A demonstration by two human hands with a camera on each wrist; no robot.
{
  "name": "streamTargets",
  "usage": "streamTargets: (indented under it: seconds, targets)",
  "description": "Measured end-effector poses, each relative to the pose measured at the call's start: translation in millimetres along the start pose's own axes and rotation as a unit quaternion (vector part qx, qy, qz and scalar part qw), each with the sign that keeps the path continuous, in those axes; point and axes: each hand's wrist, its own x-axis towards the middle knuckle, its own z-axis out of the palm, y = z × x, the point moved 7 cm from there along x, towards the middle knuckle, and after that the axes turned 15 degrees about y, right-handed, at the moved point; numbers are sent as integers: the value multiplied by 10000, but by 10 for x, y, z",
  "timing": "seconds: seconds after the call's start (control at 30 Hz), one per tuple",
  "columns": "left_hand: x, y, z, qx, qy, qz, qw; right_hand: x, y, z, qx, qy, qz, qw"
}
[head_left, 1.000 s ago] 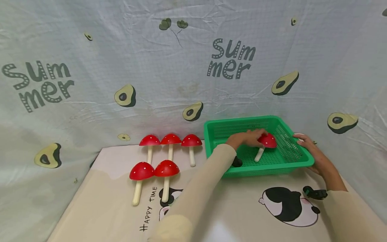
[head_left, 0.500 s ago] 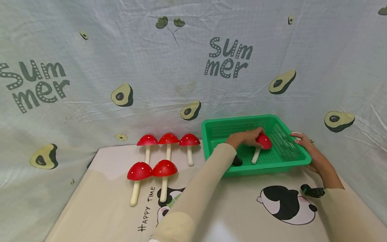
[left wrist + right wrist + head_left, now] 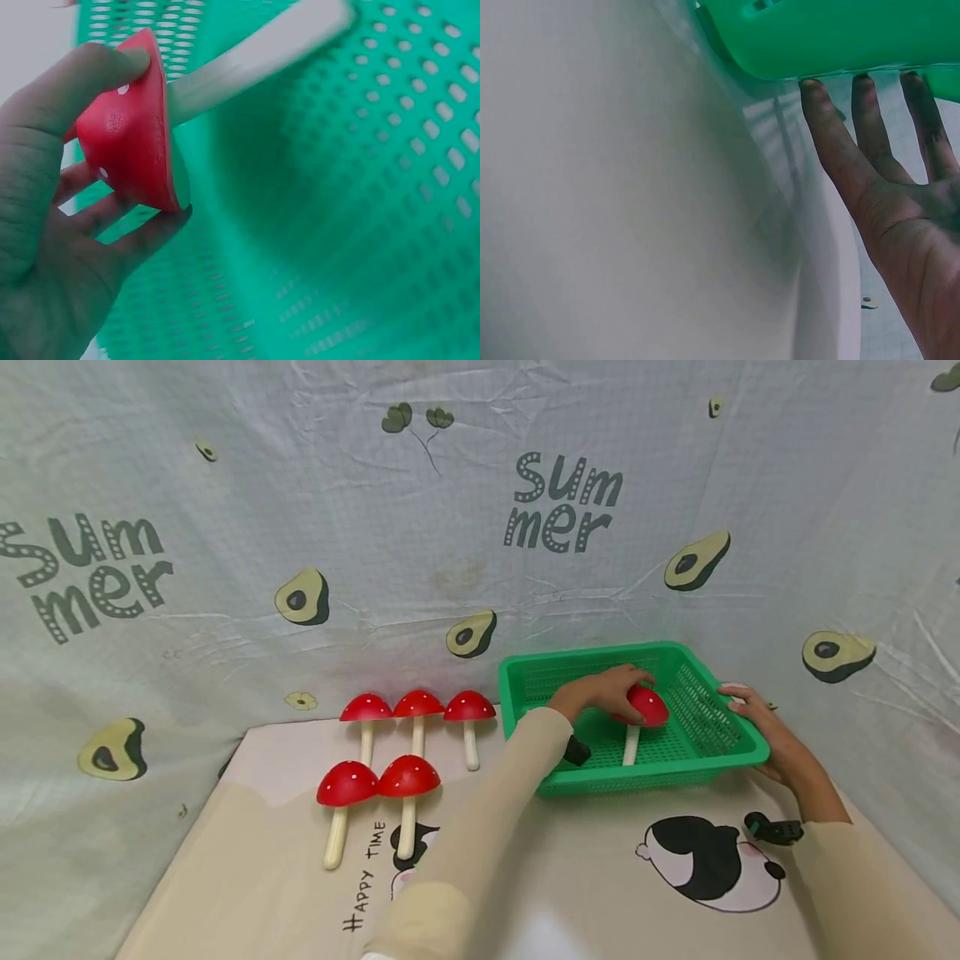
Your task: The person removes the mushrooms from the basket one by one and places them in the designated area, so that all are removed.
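In the head view my left hand (image 3: 609, 690) reaches into the green plastic basket (image 3: 675, 768) and holds a toy mushroom (image 3: 649, 707) by its red, white-dotted cap. Seen from the left wrist, the thumb presses one side of the cap (image 3: 124, 146) while fingers support the other. Its pale stem (image 3: 262, 64) points away from the palm over the perforated basket. My right hand (image 3: 772, 731) is at the basket's right end. In the right wrist view, the fairly straight fingers (image 3: 829, 127) touch the basket's edge (image 3: 840, 45) with their tips.
Several similar mushrooms (image 3: 408, 777) lie in two rows on the printed tablecloth (image 3: 585, 893), left of the basket. A patterned cloth (image 3: 375, 568) hangs right behind the table and basket.
My left hand has shifted the mushroom slightly left inside the basket, and its stem has swung to point more straight toward the front. The right hand stays at the basket's right end.
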Motion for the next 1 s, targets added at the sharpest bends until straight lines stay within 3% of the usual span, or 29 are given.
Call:
streamTargets:
  seconds: [0.2,0.47,0.8,1.0]
  targets:
    - [-192,99,-406,-217,183,220,9994,12,-3,-3,78,-63,27,9999]
    - [-529,181,-814,-671,542,460,9952,-18,-6,0,196,-150,10,9997]
    - [-881,238,-1098,-826,687,506,9929,-50,5,31,335,-115,159,9992]
    - [-1074,266,-1226,-774,955,542,9909,-74,6,35,291,-72,140,9995]
